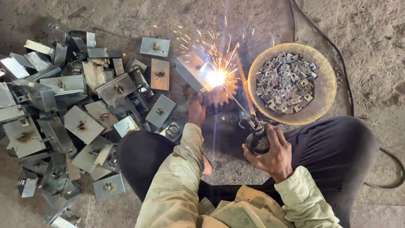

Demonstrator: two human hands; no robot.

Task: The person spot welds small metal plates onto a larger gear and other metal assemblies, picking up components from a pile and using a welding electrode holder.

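Item: folded grey sheet-metal bracket (190, 69), propped tilted on the dirt floor (358, 25), white arc and sparks at its right edge. Left hand (195, 110) steadies it from below (grip hidden by glare; cannot tell). Right hand (274, 154) clenched around dark welding electrode holder (256, 137), rod angled up into the arc. Right: round yellowish pan (322, 90) of small metal tabs (287, 82), within reach. Left: heap of similar brackets (63, 109).

Bare metal on a rough, dusty floor

The folded plates (80, 122) look like dull grey sheet metal, faintly shiny; the round pan (322, 90) is rusty and matt, its small brackets (287, 82) pale metal; the holder's grip (257, 141) seems dark and rubbery; the sleeves (177, 185) are soiled cloth.
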